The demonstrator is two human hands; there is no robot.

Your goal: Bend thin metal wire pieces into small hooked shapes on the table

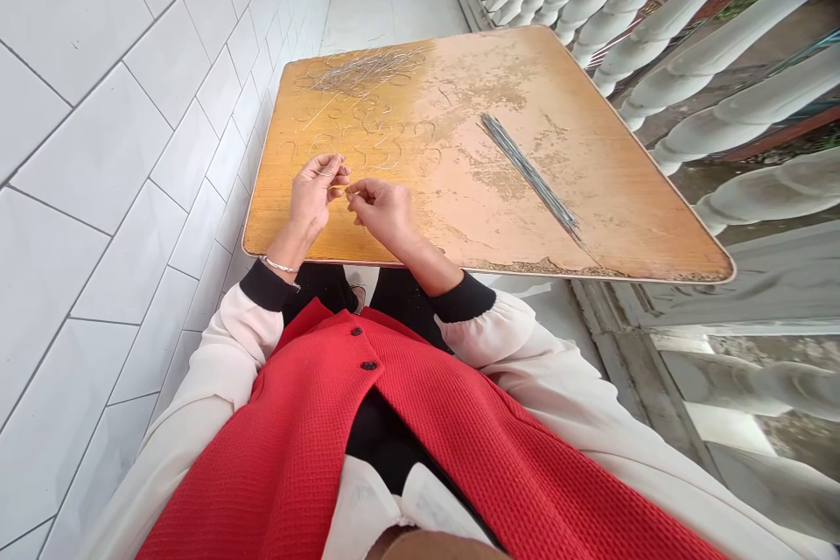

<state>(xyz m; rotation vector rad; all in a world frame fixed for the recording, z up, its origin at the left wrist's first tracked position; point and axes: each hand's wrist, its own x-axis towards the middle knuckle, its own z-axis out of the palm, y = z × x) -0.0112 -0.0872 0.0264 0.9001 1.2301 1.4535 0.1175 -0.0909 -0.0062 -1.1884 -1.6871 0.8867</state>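
My left hand [311, 197] is closed in a pinch on a thin wire [326, 174] above the near left part of the table. Close beside it, my right hand [386, 208] pinches at the wire too, thumb against forefinger. The fingers hide most of this wire, so its full shape cannot be seen. Just beyond the hands, several curved wire pieces [381, 140] lie scattered on the wood. Farther back is a tangled heap of thin wires [371, 68]. To the right, a bundle of straight grey wires [530, 179] lies slantwise on the tabletop.
The worn wooden table [452, 223] has peeling patches and a chipped front edge. A white tiled wall [164, 131] runs along the left. White balusters [741, 122] stand on the right side. My legs [403, 302] are under the near edge.
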